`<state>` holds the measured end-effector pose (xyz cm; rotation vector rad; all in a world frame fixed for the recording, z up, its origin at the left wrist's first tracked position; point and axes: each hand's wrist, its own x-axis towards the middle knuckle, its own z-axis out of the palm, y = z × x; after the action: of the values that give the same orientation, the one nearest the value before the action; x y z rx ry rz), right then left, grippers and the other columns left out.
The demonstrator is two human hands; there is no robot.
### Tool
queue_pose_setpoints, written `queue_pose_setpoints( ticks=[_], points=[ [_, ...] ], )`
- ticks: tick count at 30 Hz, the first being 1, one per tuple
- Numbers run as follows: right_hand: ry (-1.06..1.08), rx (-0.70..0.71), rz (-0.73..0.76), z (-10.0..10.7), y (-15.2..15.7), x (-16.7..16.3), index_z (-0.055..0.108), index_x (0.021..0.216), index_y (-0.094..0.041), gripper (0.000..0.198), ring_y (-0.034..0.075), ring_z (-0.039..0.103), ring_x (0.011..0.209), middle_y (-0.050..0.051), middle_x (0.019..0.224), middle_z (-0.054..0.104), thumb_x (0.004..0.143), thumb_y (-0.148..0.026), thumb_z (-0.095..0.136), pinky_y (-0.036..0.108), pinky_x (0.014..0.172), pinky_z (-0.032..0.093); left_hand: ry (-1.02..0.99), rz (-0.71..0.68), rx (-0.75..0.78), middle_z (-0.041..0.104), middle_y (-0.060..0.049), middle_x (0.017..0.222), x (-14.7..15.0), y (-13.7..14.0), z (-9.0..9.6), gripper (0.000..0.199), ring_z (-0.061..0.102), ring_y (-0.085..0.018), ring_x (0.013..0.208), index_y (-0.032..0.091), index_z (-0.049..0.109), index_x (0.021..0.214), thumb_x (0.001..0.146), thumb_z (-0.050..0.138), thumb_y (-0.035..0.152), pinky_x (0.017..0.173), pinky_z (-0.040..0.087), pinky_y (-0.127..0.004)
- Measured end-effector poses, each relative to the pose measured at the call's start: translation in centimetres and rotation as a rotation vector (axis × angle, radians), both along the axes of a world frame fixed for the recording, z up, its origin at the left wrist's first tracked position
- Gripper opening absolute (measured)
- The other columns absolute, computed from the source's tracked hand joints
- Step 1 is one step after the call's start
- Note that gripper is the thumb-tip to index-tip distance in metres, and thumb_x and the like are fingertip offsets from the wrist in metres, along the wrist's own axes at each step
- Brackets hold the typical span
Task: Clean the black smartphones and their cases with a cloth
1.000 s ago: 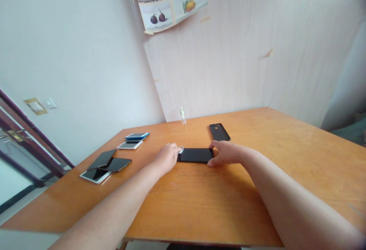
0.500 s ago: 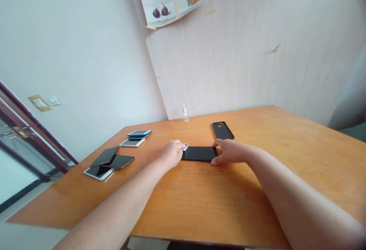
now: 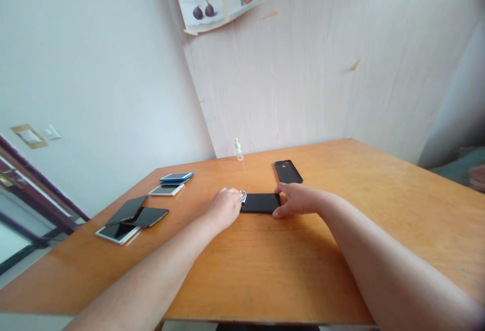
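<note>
Lying near the left edge of the table [image 3: 242, 270], a white phone [image 3: 119, 233] sits partly under two dark phones, one [image 3: 128, 209] overlapping the other [image 3: 152, 216]. Farther back along that edge, toward the far left corner, are a blue phone [image 3: 176, 177] and another pale phone [image 3: 166, 189]; I can't tell whether they touch.

Next comes the left hand [image 3: 225, 204], its fingers bunched together on a small white cloth [image 3: 243, 197], perhaps a tissue, at the left end of a black phone [image 3: 261, 202]. Over the last second that hand has slid a little to the right, so less of the phone's left end shows; I'd judge the cloth is being worked inward over the screen. Beyond it, a little pump bottle [image 3: 238, 150] stands upright by the far edge.

The black phone itself lies flat, midway between the table's near and far edges, and has not shifted. Behind its right end, nearer the far edge, lies a black phone case [image 3: 288, 172]. The right hand [image 3: 295, 199] stays put, thumb and fingers clamped on the phone's right end, which seems to steady it against the rubbing.
</note>
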<state>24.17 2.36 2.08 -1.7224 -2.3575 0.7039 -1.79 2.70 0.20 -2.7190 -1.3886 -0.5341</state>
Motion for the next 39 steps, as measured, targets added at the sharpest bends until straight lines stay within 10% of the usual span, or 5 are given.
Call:
queue_pose_setpoints(
  ticks=[9,18,26,33,39],
  points=[
    [-0.012,0.017,-0.010,0.0,-0.2,0.0,0.058,0.120,-0.025,0.079,0.027,0.064,0.091,0.007,0.104,0.068,0.054,-0.064,0.076,0.032,0.070,0.046,0.154,-0.097,0.100,0.053,-0.012,0.140,2.9,-6.0,-0.2,0.047,0.048,-0.028,0.126,0.020,0.049,0.136,0.097,0.038,0.045,0.109,0.028,-0.049],
    [-0.018,0.029,-0.012,0.1,-0.1,0.0,0.059,0.118,-0.025,0.077,0.029,0.064,0.095,0.008,0.110,0.067,0.054,-0.064,0.076,0.033,0.073,0.046,0.191,0.120,-0.084,0.047,-0.021,0.143,1.1,-1.4,-0.1,0.071,0.041,-0.032,0.135,0.012,0.048,0.136,0.093,0.028,0.065,0.110,0.028,-0.051],
    [-0.011,0.093,0.018,-0.3,-0.2,-0.2,0.060,0.117,-0.022,0.075,0.027,0.065,0.091,0.008,0.104,0.069,0.056,-0.061,0.075,0.031,0.071,0.046,0.198,-0.191,-0.119,0.033,-0.017,0.154,4.9,-5.1,0.4,0.081,0.025,-0.029,0.144,0.013,0.032,0.147,0.091,0.024,0.070,0.117,0.018,-0.045],
    [-0.024,0.051,-0.015,0.0,-0.1,-0.2,0.060,0.116,-0.023,0.077,0.028,0.064,0.090,0.008,0.104,0.068,0.052,-0.064,0.075,0.031,0.066,0.044,0.207,0.183,-0.200,0.031,-0.021,0.153,1.6,-1.2,-0.1,0.088,0.025,-0.034,0.143,0.009,0.034,0.146,0.087,0.027,0.074,0.115,0.019,-0.050],
    [-0.028,0.098,0.008,-0.3,-0.1,-0.4,0.062,0.113,-0.021,0.067,0.027,0.065,0.085,0.008,0.097,0.070,0.057,-0.057,0.074,0.030,0.065,0.043,0.126,-0.062,-0.162,0.039,-0.020,0.149,5.8,-2.7,0.3,0.080,0.033,-0.033,0.140,0.012,0.039,0.142,0.088,0.032,0.071,0.114,0.021,-0.049]
  ],
)
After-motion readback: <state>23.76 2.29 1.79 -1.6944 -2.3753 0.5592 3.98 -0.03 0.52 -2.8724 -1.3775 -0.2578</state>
